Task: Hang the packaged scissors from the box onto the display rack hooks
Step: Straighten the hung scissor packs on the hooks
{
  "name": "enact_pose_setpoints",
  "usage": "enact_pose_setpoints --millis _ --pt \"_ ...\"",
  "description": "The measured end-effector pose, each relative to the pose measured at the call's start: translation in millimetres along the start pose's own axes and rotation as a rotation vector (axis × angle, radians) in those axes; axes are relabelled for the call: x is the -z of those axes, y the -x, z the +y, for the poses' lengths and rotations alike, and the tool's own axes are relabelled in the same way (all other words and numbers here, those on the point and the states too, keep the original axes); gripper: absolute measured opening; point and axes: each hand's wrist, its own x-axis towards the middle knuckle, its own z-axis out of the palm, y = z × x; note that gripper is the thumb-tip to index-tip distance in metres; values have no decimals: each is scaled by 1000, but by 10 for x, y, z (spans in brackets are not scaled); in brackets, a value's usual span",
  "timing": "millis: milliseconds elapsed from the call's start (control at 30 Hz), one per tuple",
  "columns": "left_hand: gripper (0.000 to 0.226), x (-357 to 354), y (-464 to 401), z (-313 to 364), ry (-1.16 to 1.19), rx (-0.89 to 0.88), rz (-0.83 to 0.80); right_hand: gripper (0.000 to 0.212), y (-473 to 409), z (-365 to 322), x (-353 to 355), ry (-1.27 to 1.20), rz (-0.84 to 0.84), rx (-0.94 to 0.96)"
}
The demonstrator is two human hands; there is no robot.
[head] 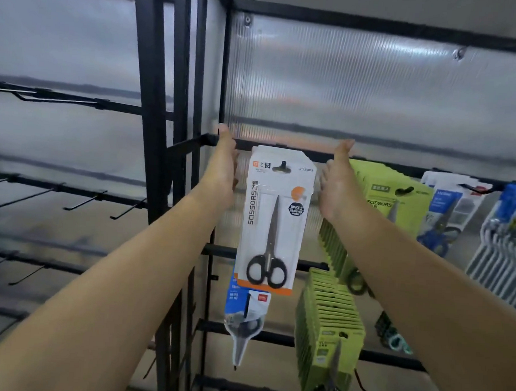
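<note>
Head view: both forearms reach up mid-frame, the left hand (223, 175) and right hand (336, 184) flat-fingered against the edges of the white scissors pack (272, 220). It hangs on its hook (283, 164); best slide it squarely back.

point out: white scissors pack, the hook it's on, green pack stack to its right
white scissors pack (272, 220): head view, middle of the card front.
hook (283, 164): head view, black tip through the hang hole.
green pack stack (384, 190): head view, front card's upper face.
</note>
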Motion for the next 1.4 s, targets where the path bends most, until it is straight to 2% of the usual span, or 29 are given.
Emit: enact_pose_setpoints --millis 33,100,167,300,467,533,567,633,733,767,833,900,1000,1167,1267,1400 --pt "77 1 -30 -23 -4 46 3 86 -36 1 -12 -1 6 -16" --pt "67 -49 -28 -27 1 113 -40 75 -59 8 -79 -23 -103 -49" --pt "60 -74 -28 -24 -32 159 -91 75 -34 10 -126 -53 -177 -40" --pt "74 -15 -140 -4 -114 67 -102 78 -71 -64 -153 -68 -40 -13" --pt "66 -46 -145 66 -125 122 -172 76 -63 -130 -170 -6 -212 -32" --pt "73 34 -126 40 -171 96 -163 80 -53 -133 -124 -8 -171 -17" --pt "74 75 -118 15 -214 73 -135 77 -34 -119 -101 -10 -92 2" --pt "63 147 -36 -61 -287 -25 -10 56 22 -18 -35 0 89 99" --pt "26 301 191 -281 -341 -255 139 23 292 294 82 128 273 379" --pt "17 347 295 -346 -375 -371 177 24 415 418 119 223 299 551" --pt "21 400 509 -407 -578 -643 202 34 617 621 176 518 301 914" --pt "28 405 633 -405 -901 -860 128 44 700 709 197 868 222 1095" --pt "34 324 779 -352 -1261 -906 20 55 786 700 185 1114 98 1025" --pt "34 185 1042 -323 -1574 -1003 129 61 974 702 328 1137 148 1047" --pt "26 38 1152 -301 -1608 -1037 164 55 1025 687 554 1123 159 1056" --pt "30 -242 1244 -382 -1573 -1115 -26 48 1001 689 910 1076 221 989"
